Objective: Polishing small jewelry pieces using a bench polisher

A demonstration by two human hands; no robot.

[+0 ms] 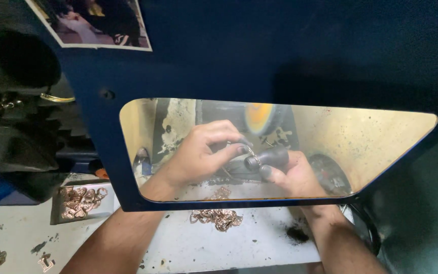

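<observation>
Seen through a clear window in a dark blue guard panel. Left hand curled, fingertips pinching a small metal piece at its right edge. Right hand just beside, soot-blackened fingers clenched beside that same piece, which sits between the two hands, touching both. Orange-centred polishing wheel just behind them. Heap of rose-gold pieces on the white worktop below the wrists; more in a tray at left.
</observation>
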